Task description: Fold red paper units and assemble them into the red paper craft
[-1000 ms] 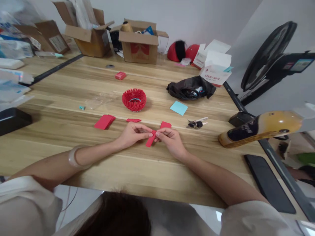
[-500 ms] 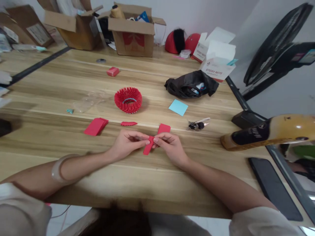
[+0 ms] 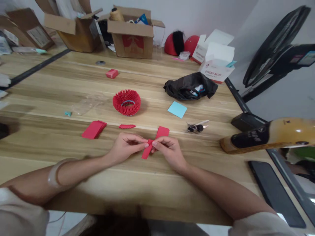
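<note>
Between both hands, low in the middle of the head view, is a narrow red paper strip. My left hand pinches its upper left edge with thumb and fingertips. The thumb and fingers of my right hand close on its right edge. Just behind my right hand lies another red paper piece, partly covered by the fingers. A row of small folded red pieces rests beyond my left hand. Farther back stands a round red bowl of folded paper. A red paper stack lies to the left.
A light blue square note, keys and a black plastic bag lie right of centre. A bottle and a dark phone are at the right. Cardboard boxes line the back, with a small red packet nearer.
The view has shifted slightly, so the scene sits a little lower. Both hands still hold the red strip, in nearly the same pose.
</note>
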Demonstrator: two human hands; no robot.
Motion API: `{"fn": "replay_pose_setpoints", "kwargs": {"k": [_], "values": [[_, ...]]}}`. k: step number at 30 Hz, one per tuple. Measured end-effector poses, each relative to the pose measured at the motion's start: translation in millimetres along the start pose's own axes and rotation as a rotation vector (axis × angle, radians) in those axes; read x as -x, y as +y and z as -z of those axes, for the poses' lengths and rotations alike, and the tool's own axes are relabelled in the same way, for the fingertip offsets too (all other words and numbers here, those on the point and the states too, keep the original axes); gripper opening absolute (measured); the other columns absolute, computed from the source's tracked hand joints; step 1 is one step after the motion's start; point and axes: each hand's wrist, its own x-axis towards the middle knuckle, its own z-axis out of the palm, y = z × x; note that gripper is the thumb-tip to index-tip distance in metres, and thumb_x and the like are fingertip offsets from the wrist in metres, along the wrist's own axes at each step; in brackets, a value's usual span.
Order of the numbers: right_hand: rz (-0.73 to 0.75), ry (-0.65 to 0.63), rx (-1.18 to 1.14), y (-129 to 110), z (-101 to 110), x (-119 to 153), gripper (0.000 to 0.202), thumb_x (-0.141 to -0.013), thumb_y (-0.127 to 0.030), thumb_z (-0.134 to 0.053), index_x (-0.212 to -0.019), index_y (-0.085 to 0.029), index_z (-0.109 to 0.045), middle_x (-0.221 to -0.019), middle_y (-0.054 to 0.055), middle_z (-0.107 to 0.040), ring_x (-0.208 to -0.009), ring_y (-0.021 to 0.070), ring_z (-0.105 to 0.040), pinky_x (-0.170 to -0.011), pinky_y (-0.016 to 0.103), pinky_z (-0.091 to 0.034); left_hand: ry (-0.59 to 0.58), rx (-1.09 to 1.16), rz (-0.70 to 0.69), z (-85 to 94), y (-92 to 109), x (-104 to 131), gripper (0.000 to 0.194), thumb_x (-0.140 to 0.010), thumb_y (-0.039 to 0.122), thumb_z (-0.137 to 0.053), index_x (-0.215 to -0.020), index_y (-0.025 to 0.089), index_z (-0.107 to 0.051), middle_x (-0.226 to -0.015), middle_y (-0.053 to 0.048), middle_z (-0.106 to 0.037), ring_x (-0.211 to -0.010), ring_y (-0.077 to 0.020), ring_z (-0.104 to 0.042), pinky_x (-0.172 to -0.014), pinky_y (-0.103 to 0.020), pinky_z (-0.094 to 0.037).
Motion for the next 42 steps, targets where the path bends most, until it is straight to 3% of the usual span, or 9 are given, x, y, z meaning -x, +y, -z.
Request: {"fn": "replay_pose_setpoints", "kwargs": {"k": [5,13,18,23,31,36,42], "values": [[-0.028,0.003,0.028,-1.8,-2.8,-1.5,0.023,-0.076,-0.037,-0.065,-0.067,-0.016,-0.067,-0.058,0.001,-0.066,-0.055,0.0113,-0.061,-0.057,0.024,-0.05,-0.063,0.078,0.04,0.0,-1.1,-0.9,0.009,-0.067,0.008,-0.07,-0.07,0.016,-0.072,-0.073,-0.001,-0.074,-0.063,-0.0091,-0.068,-0.06,-0.013,-0.053],[-0.044,-0.023,0.129,0.5,-4.0,-0.3,0.026,-0.076,-0.039,-0.064,-0.066,-0.016,-0.065,-0.058,0.001,-0.065,-0.053,0.0108,-0.058,-0.053,0.022,-0.047,-0.014,0.08,0.089,-1.2,-0.8,1.0,0.019,-0.066,0.009,-0.071,-0.083,0.015,-0.065,-0.066,0.002,-0.069,-0.059,-0.0073,-0.063,-0.056,-0.013,-0.049],[-0.032,-0.039,0.203,0.3,-3.9,0.5,0.025,-0.077,-0.037,-0.063,-0.066,-0.015,-0.066,-0.057,0.001,-0.064,-0.052,0.0102,-0.056,-0.051,0.021,-0.045,-0.117,0.004,0.093,0.0,-3.3,0.9,0.01,-0.073,0.017,-0.066,-0.082,0.013,-0.067,-0.07,-0.002,-0.068,-0.063,-0.0103,-0.061,-0.059,-0.019,-0.049],[0.0,-0.108,0.323,-2.0,-4.3,0.1,0.021,-0.078,-0.032,-0.062,-0.067,-0.014,-0.067,-0.059,0.001,-0.063,-0.051,0.0085,-0.05,-0.048,0.02,-0.039,-0.016,-0.052,0.052,-0.3,0.7,2.0,0.01,-0.072,0.021,-0.067,-0.075,0.012,-0.064,-0.068,-0.002,-0.064,-0.061,-0.0112,-0.057,-0.057,-0.02,-0.046],[-0.025,-0.147,0.316,-4.2,-4.4,1.9,0.016,-0.077,-0.028,-0.062,-0.069,-0.015,-0.067,-0.059,0.0,-0.062,-0.051,0.009,-0.05,-0.049,0.021,-0.038,-0.014,-0.021,0.05,0.4,4.5,0.3,0.012,-0.075,0.024,-0.064,-0.072,0.014,-0.059,-0.066,0.0,-0.059,-0.06,-0.0112,-0.054,-0.057,-0.021,-0.045],[-0.019,-0.091,0.319,-3.6,-3.2,4.7,0.017,-0.078,-0.027,-0.059,-0.067,-0.015,-0.065,-0.055,-0.001,-0.057,-0.049,0.0084,-0.045,-0.047,0.021,-0.034,-0.029,-0.067,-0.004,4.1,1.9,1.2,0.007,-0.073,0.018,-0.06,-0.07,0.015,-0.055,-0.067,0.0,-0.057,-0.062,-0.0116,-0.054,-0.058,-0.021,-0.044],[0.128,0.011,0.302,0.0,-0.3,3.7,0.012,-0.076,-0.026,-0.062,-0.069,-0.017,-0.063,-0.069,0.002,-0.062,-0.061,0.0118,-0.053,-0.054,0.023,-0.04,-0.094,-0.264,-0.151,9.9,-0.9,3.2,0.006,-0.072,0.014,-0.054,-0.066,0.015,-0.052,-0.066,-0.002,-0.057,-0.06,-0.0124,-0.054,-0.053,-0.021,-0.043]]}}
